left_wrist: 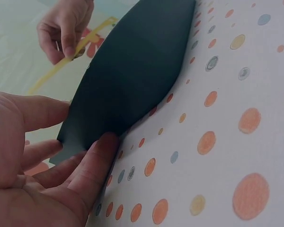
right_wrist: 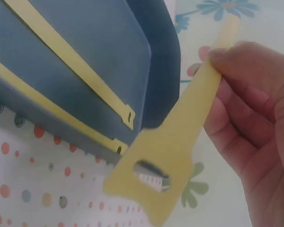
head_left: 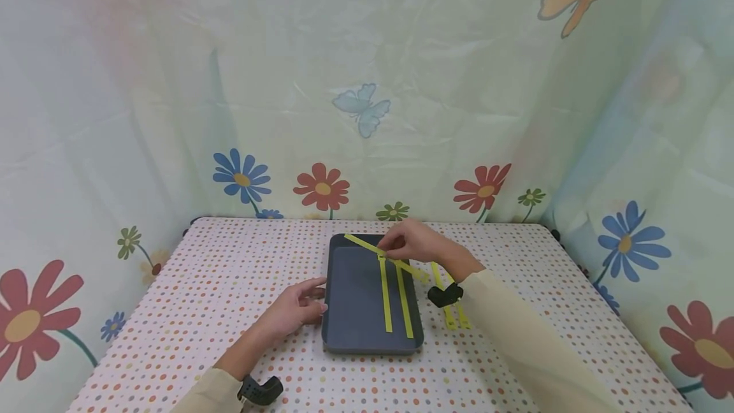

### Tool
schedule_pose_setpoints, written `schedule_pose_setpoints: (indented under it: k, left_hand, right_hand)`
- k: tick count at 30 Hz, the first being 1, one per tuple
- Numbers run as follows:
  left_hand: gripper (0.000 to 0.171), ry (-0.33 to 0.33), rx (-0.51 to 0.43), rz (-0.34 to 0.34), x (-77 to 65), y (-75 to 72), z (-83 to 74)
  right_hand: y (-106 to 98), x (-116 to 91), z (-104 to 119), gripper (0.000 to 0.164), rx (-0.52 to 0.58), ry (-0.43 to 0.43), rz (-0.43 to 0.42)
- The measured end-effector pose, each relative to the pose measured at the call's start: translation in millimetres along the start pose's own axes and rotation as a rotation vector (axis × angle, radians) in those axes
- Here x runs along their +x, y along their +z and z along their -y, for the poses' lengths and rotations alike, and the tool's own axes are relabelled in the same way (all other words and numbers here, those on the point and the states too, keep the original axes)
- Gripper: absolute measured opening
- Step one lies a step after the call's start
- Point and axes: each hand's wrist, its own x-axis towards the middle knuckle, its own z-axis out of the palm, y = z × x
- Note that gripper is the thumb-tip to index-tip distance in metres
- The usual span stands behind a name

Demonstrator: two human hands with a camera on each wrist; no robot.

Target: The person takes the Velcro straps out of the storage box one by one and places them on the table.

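My right hand (head_left: 413,242) pinches a yellow cable-tie strap (right_wrist: 180,125) between thumb and fingers, over the far right part of a dark grey tray (head_left: 352,298). In the right wrist view the strap's wide slotted head hangs toward the camera, its narrow end past the fingertips. Two similar straps (head_left: 385,298) lie lengthwise in the right half of the tray, side by side, slotted heads at the far end. My left hand (head_left: 295,308) is at the tray's left side, its fingertips against the outer wall (left_wrist: 128,71) and rim, fingers loosely bent.
More yellow straps (head_left: 449,318) lie on the dotted tablecloth (head_left: 258,253) right of the tray, partly behind the right wrist's black band (head_left: 445,296). A flowered curtain (head_left: 275,113) stands behind the table and along both sides.
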Motion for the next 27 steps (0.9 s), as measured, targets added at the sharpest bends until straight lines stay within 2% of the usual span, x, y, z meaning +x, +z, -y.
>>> schedule_pose_setpoints:
  k: [4, 9, 20, 27]
  left_hand:
    - [0.064, 0.005, -0.012, 0.001, -0.4, -0.5, 0.0]
    - [0.064, 0.002, -0.012, 0.004, -0.5, -0.9, 0.3]
    - [0.065, 0.000, -0.023, 0.006, 2.3, -1.4, 3.6]
    - [0.065, 0.001, -0.018, 0.004, 0.8, -1.2, 1.2]
  right_hand:
    - [0.9, -5.8, -6.6, 0.019, 0.041, 0.024, -0.046]
    - [0.5, -13.6, -9.5, 0.019, 0.090, 0.005, -0.085]
    - [0.0, -25.2, -14.6, 0.019, 0.147, 0.013, -0.135]
    - [1.3, -36.5, -17.7, 0.024, 0.271, 0.023, -0.222]
